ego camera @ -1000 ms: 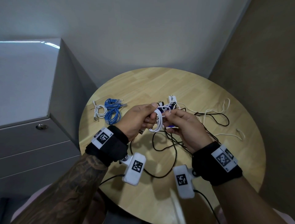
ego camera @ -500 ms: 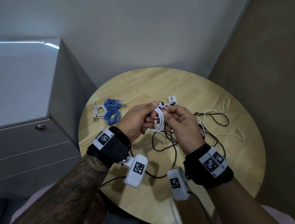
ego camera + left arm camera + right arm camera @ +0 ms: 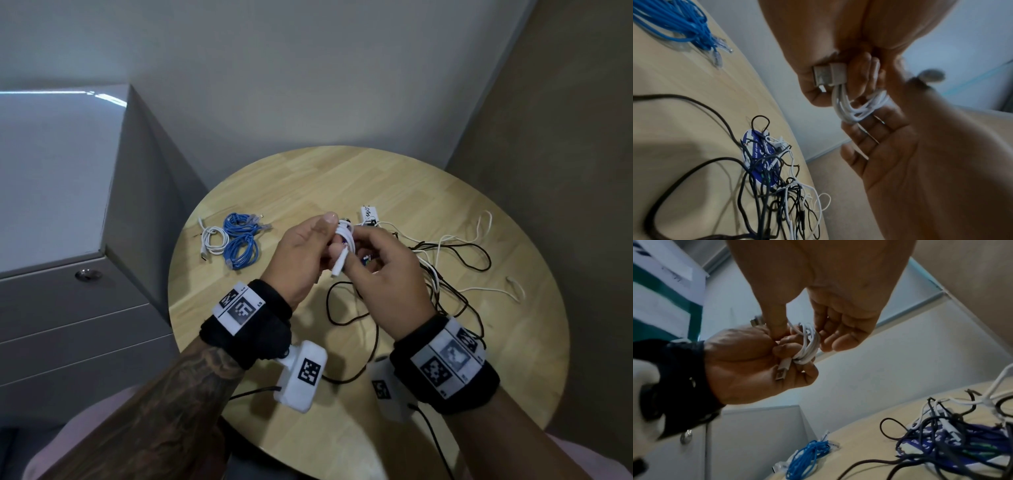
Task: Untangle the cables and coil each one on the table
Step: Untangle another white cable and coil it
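Observation:
Both hands hold a small white cable coil (image 3: 343, 236) in the air above the round wooden table (image 3: 308, 178). My left hand (image 3: 305, 253) grips the coil (image 3: 857, 105) with curled fingers, and its USB plug (image 3: 828, 74) sticks out below the fist. My right hand (image 3: 380, 270) pinches the coil (image 3: 807, 344) between thumb and forefinger, its other fingers loosely spread. A tangle of black and white cables (image 3: 445, 267) lies on the table under and right of the hands.
Coiled blue cables (image 3: 239, 240) and a coiled white cable (image 3: 214, 240) lie at the table's left. A white plug block (image 3: 370, 214) sits behind the hands. A blue card (image 3: 760, 162) lies under the tangle. A grey cabinet (image 3: 68, 205) stands at the left.
The white coil has been drawn tighter and its USB plug now hangs out below my left fist. My right wrist has swung inward, closer to the left hand.

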Demonstrator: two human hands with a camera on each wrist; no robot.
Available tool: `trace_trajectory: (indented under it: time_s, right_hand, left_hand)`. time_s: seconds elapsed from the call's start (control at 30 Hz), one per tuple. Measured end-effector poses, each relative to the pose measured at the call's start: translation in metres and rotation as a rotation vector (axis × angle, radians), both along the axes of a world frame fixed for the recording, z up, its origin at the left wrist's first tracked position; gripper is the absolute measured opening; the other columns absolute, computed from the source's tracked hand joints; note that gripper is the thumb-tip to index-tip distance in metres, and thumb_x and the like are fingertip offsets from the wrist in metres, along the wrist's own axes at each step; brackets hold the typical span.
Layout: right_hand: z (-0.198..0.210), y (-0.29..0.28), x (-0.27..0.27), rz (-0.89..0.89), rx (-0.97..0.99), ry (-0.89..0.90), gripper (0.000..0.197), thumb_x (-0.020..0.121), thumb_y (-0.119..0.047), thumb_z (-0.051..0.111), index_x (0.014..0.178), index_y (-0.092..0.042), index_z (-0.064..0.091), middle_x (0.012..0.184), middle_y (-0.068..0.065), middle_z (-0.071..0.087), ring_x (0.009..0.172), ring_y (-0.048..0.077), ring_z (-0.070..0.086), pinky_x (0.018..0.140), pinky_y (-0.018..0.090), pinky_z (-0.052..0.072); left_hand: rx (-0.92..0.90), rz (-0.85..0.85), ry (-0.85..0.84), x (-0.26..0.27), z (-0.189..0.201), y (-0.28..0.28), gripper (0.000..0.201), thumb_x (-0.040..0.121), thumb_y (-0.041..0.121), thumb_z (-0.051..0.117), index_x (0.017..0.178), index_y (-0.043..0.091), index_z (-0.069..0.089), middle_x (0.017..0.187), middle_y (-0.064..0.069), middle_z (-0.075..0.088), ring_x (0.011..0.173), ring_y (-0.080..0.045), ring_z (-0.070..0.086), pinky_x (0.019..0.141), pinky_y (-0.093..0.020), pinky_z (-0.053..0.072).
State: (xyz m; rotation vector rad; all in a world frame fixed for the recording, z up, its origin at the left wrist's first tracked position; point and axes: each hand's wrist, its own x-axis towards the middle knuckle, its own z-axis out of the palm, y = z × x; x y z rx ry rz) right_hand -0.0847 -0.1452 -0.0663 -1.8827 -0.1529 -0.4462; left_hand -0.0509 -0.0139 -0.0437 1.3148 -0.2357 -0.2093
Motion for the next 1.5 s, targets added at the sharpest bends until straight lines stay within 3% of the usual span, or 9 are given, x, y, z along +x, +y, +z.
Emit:
trace_trajectory:
  time_s: [0.2,0.33,0.5,0.7,0.93,1.17,1.3,1.4,1.5]
  right_hand:
    - [0.005,-0.004,0.001,0.036,0.262,0.038,0.018,0.085,-0.017,0.078,0.101,-0.017,0.072,0.093,0.007,0.071,0.083,0.025,0.066,0.077,0.049,0.056]
    - [0.01,-0.007,0.003,0.073,0.391,0.065,0.018,0.083,-0.009,0.08,0.091,-0.014,0.064,0.088,0.008,0.067,0.08,0.019,0.063,0.074,0.035,0.055]
    - [0.015,-0.012,0.006,0.127,0.467,0.133,0.031,0.073,-0.03,0.081,0.084,-0.012,0.059,0.092,0.019,0.063,0.081,0.019,0.062,0.069,0.027,0.053]
    - [0.015,-0.018,0.007,0.164,0.482,0.195,0.033,0.073,-0.041,0.086,0.087,-0.02,0.065,0.095,0.018,0.068,0.086,0.027,0.064,0.072,0.04,0.055]
    - [0.019,-0.014,0.003,0.113,0.424,0.139,0.018,0.083,-0.017,0.073,0.095,-0.012,0.06,0.093,0.019,0.067,0.085,0.024,0.064,0.072,0.037,0.056]
    - [0.018,-0.005,0.002,0.049,0.442,0.13,0.023,0.09,-0.014,0.072,0.094,0.003,0.058,0.091,0.029,0.065,0.078,0.026,0.061,0.068,0.034,0.053]
    - [0.022,-0.002,-0.001,-0.051,0.461,-0.003,0.017,0.088,0.0,0.072,0.096,-0.007,0.059,0.087,0.008,0.063,0.079,0.018,0.061,0.072,0.03,0.053]
    - [0.027,-0.002,-0.004,-0.045,0.471,-0.049,0.015,0.088,0.0,0.072,0.098,-0.01,0.067,0.089,0.01,0.067,0.08,0.02,0.063,0.076,0.037,0.054]
    - [0.029,-0.005,-0.002,-0.019,0.523,-0.015,0.016,0.094,-0.006,0.068,0.105,-0.015,0.073,0.089,0.001,0.072,0.08,0.013,0.065,0.075,0.028,0.055]
  left_hand:
    - [-0.015,-0.065,0.039,-0.001,0.004,-0.002,0.034,0.106,0.019,0.034,0.096,0.003,0.062,0.055,0.005,0.062,0.046,-0.002,0.055,0.044,-0.012,0.041]
    - [-0.04,-0.141,0.06,-0.001,0.005,-0.001,0.031,0.105,0.016,0.035,0.092,-0.003,0.056,0.051,0.012,0.047,0.046,-0.002,0.032,0.042,-0.012,0.025]
    - [0.028,-0.247,0.062,0.0,0.008,0.004,0.015,0.085,0.016,0.049,0.093,0.003,0.051,0.056,0.009,0.046,0.049,-0.006,0.034,0.045,-0.02,0.018]
    - [0.17,-0.209,-0.092,-0.004,0.01,0.007,0.006,0.095,0.003,0.054,0.09,0.006,0.052,0.058,0.013,0.055,0.049,0.002,0.046,0.046,-0.011,0.035]
    - [0.166,-0.185,-0.136,-0.004,0.011,0.004,0.015,0.1,-0.001,0.046,0.113,0.001,0.038,0.053,0.014,0.055,0.045,0.002,0.048,0.045,-0.008,0.035]
    - [0.18,-0.11,-0.192,0.002,-0.001,0.005,0.008,0.098,0.006,0.053,0.106,0.006,0.05,0.083,-0.002,0.061,0.068,-0.007,0.057,0.061,-0.019,0.045]
    - [0.147,-0.056,-0.188,0.002,-0.003,0.002,0.01,0.099,0.001,0.05,0.108,-0.001,0.049,0.069,0.013,0.06,0.058,0.002,0.054,0.053,-0.012,0.043]
    - [0.126,-0.069,-0.205,0.001,0.001,0.002,0.009,0.1,-0.001,0.045,0.108,-0.002,0.046,0.057,0.017,0.059,0.049,0.004,0.052,0.047,-0.007,0.037]
    - [0.054,-0.076,-0.161,0.003,0.001,0.003,0.007,0.1,-0.001,0.043,0.106,0.001,0.046,0.055,0.015,0.057,0.046,0.002,0.047,0.048,-0.01,0.036]
